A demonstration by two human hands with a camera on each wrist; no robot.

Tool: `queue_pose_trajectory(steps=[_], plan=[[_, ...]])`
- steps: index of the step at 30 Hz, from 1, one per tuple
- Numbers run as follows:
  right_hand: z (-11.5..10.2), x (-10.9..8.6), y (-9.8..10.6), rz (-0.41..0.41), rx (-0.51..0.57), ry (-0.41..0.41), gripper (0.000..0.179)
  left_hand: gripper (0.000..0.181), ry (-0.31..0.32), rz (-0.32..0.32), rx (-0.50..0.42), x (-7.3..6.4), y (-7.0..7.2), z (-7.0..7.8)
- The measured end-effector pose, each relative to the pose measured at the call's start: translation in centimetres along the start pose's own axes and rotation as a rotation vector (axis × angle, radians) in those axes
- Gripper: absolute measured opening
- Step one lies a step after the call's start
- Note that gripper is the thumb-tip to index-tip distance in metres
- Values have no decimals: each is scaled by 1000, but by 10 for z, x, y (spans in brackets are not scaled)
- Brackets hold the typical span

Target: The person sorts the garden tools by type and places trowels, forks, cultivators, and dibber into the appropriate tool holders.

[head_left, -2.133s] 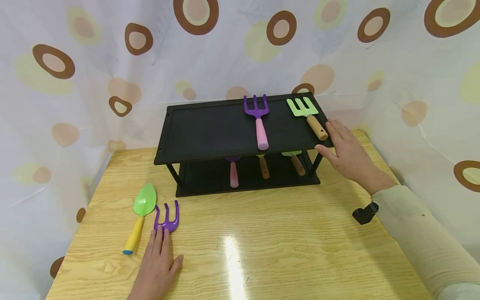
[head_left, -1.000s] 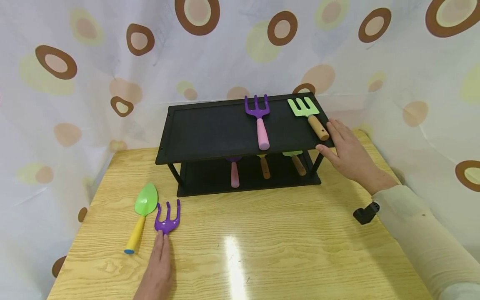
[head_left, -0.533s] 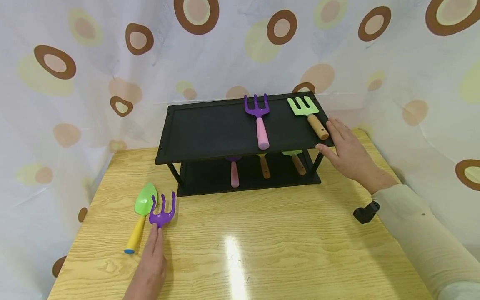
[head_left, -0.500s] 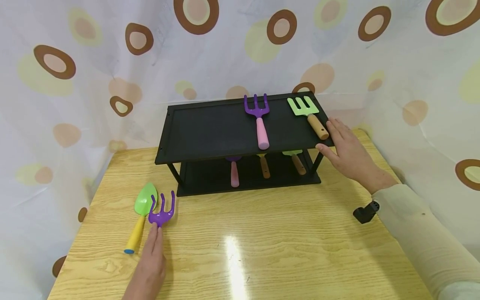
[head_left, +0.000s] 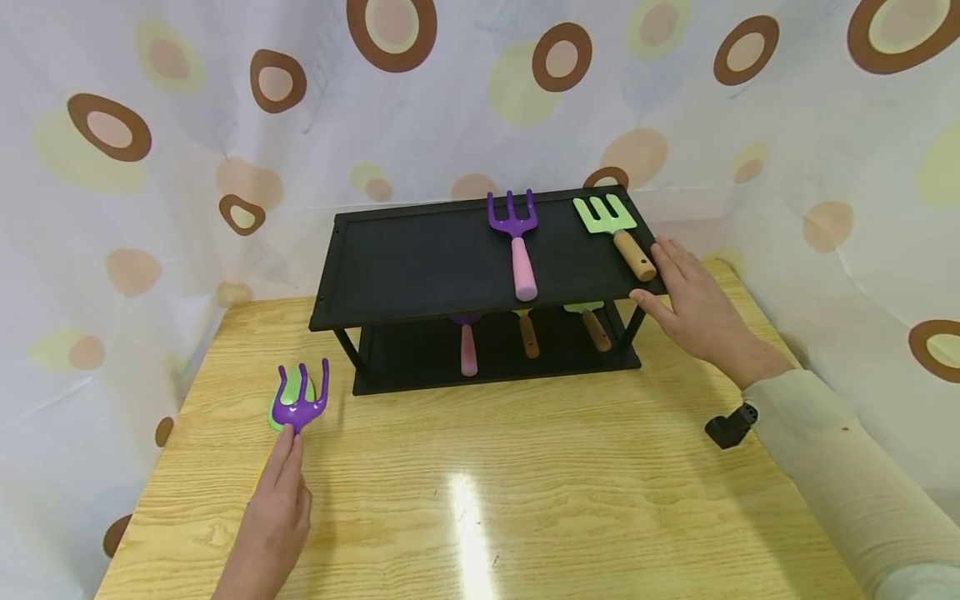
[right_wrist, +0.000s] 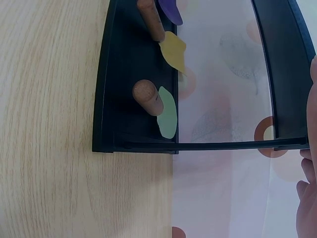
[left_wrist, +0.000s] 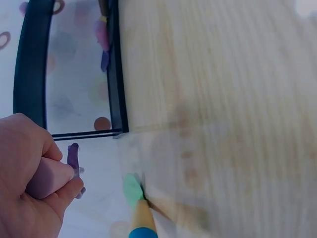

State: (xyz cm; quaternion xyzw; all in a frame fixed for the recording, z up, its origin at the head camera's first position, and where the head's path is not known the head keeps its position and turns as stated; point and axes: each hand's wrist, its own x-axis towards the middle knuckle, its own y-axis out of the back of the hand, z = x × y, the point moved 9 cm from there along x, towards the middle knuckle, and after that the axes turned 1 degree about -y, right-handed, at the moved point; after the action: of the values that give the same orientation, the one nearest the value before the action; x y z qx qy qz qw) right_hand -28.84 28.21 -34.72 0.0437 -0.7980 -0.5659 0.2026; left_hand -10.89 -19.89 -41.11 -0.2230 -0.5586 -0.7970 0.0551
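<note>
My left hand [head_left: 272, 517] grips the pink handle [left_wrist: 49, 177] of a purple three-pronged garden hand fork [head_left: 298, 411], its tines pointing away from me. The fork is held above the table, over a green trowel [left_wrist: 132, 189] with a yellow handle and blue end cap. In the head view, fork and hand hide much of that trowel. My right hand [head_left: 693, 312] rests on the right edge of a black two-tier rack [head_left: 420, 258], fingers laid along the top board and thumb at its front corner. Only part of this hand shows in the right wrist view.
On the rack's top board lie another purple fork [head_left: 522, 258] with pink handle and a light-green fork [head_left: 633, 254] with wooden handle. The lower board holds a pink-handled tool [head_left: 468, 350] and two wooden-handled tools [right_wrist: 148, 96]. A patterned curtain [head_left: 450, 100] hangs behind the table.
My left hand has picked the purple fork up off the table and carried it left and forward over the trowel. My right hand stays on the rack's edge.
</note>
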Motion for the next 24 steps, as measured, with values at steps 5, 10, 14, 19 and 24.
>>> queue_pose_trajectory(steps=[5,10,14,19,24], plan=[[0,-1,1,4,-4,0,72,59,-101,110,13,9,15,5],[-1,0,1,2,-2,1,72,56,-108,156,18,19,24,3],[-1,0,1,1,-6,-4,72,53,-114,174,30,28,31,1],[-1,-1,1,1,-1,-3,72,49,-93,157,35,40,39,-4],[-1,0,1,6,-5,1,72,49,-114,192,41,52,49,-5]])
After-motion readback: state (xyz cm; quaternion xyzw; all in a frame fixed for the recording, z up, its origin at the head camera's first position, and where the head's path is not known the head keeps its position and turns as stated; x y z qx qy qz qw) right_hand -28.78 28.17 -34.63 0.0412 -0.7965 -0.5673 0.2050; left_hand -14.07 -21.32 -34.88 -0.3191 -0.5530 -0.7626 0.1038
